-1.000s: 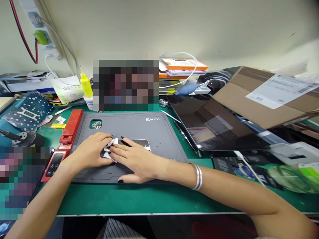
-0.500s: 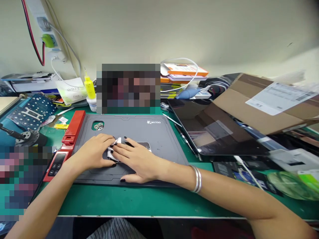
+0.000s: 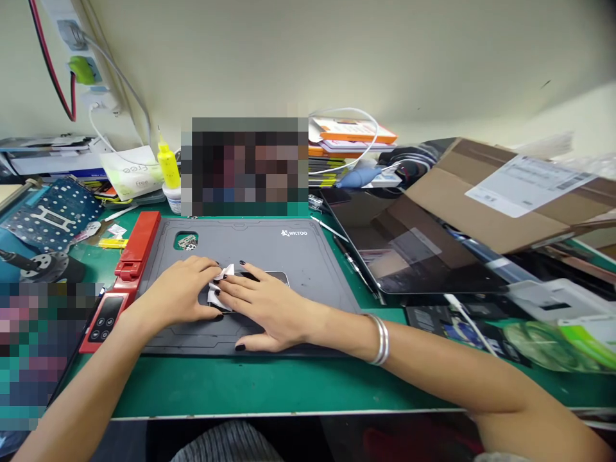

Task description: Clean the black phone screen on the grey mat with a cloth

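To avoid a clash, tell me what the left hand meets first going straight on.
The left hand meets the white paper piece first, perhaps already touching it; depth is unclear.

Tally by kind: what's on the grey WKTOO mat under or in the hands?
Left hand: 1
Right hand: 1
White folded sheet: 1
Dark glossy slab: 1
Total: 4
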Demonstrator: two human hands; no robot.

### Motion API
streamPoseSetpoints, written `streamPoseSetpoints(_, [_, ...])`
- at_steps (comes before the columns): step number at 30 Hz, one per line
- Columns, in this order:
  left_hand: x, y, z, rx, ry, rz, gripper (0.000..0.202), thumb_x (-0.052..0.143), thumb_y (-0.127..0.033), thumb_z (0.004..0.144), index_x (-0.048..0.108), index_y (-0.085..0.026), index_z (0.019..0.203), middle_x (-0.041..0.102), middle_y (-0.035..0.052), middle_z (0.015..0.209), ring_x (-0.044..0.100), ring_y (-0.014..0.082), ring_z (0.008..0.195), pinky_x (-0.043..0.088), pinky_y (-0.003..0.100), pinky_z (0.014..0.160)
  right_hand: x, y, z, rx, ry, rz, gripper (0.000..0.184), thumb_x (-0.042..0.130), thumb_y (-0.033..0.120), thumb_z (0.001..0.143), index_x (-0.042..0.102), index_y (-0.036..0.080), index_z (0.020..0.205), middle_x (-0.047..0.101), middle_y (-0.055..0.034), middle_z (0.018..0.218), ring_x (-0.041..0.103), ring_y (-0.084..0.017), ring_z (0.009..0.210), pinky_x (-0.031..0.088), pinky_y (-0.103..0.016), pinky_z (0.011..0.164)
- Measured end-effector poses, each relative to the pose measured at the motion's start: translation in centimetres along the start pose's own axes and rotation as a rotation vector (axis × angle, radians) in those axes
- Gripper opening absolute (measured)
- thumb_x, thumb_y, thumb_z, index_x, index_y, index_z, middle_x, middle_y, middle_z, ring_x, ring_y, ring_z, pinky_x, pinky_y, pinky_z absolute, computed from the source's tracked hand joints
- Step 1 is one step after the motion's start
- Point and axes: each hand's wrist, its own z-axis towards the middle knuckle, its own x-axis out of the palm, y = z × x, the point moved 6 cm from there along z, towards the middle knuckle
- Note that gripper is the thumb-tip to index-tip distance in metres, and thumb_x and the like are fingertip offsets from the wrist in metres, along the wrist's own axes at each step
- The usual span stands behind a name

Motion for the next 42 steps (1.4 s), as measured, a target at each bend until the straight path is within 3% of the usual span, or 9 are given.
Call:
streamPoseSetpoints(9, [-0.06, 0.01, -0.07, -0.008, -0.034, -0.026, 0.048, 0.072, -0.035, 0.076, 0.057, -0.017, 0.119, 0.063, 0.0122, 0.121, 0.059, 0.0308, 0.111, 0.048, 0.046, 0.096, 0.05, 0.44, 0.08, -0.018, 0.038, -0.002, 0.072, 0.049, 0.058, 0.094, 0.043, 0.006, 0.143, 0.046, -0.019, 0.147, 0.034, -0.031, 0.14, 0.009, -0.053, 0.118])
streamPoseSetpoints(13, [0.06, 0.07, -0.25, -0.018, -0.034, -0.018, 0.049, 0.071, -0.039, 0.079, 0.056, -0.017, 0.121, 0.062, 0.0126, 0.127, 0.058, 0.0318, 0.117, 0.048, 0.046, 0.097, -0.08, 0.48, 0.07, -0.017, 0.036, 0.007, 0.073, 0.048, 0.06, 0.094, 0.042, 0.005, 0.143, 0.047, -0.0184, 0.146, 0.034, -0.031, 0.14, 0.007, -0.052, 0.119])
streamPoseSetpoints(22, [0.05, 0.18, -0.3, 0.007, -0.05, -0.004, 0.048, 0.069, -0.04, 0.079, 0.059, -0.016, 0.12, 0.062, 0.0139, 0.129, 0.059, 0.0322, 0.117, 0.048, 0.045, 0.098, -0.16, 0.65, 0.19, 0.003, 0.025, -0.023, 0.066, 0.046, 0.054, 0.098, 0.044, 0.005, 0.142, 0.049, -0.0186, 0.144, 0.035, -0.031, 0.14, 0.013, -0.053, 0.118])
streamPoseSetpoints(42, [0.18, 0.08, -0.14, -0.025, -0.003, 0.035, 0.05, 0.073, -0.042, 0.078, 0.058, -0.017, 0.119, 0.062, 0.0124, 0.128, 0.058, 0.0315, 0.117, 0.048, 0.042, 0.097, -0.11, 0.58, -0.54, 0.016, 0.045, -0.06, 0.067, 0.046, 0.056, 0.097, 0.044, 0.006, 0.142, 0.046, -0.0183, 0.147, 0.035, -0.031, 0.14, 0.013, -0.055, 0.117])
